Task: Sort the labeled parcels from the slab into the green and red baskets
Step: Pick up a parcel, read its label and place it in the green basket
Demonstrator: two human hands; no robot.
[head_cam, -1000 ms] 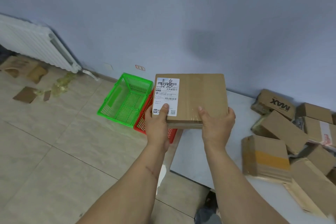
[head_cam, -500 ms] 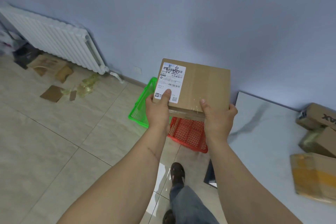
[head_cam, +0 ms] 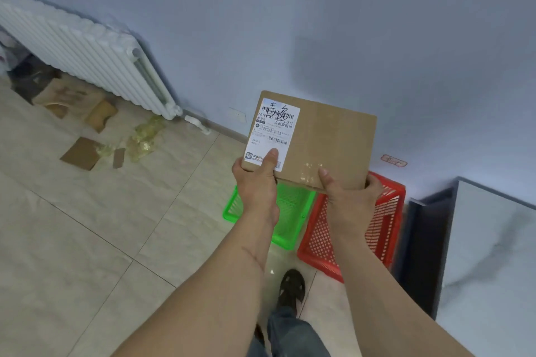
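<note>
Holding the box [head_cam: 324, 139] tight in both the left hand [head_cam: 256, 182] and right hand [head_cam: 349, 193], now carried off the slab [head_cam: 493, 240] to hang over the green basket [head_cam: 290, 211] and red basket [head_cam: 385, 211], ready to drop in.

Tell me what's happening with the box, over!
Left hand and right hand both gripping the cardboard parcel. Held in the air above green basket and red basket. Visible parts of baskets look empty, nothing blocking.
</note>
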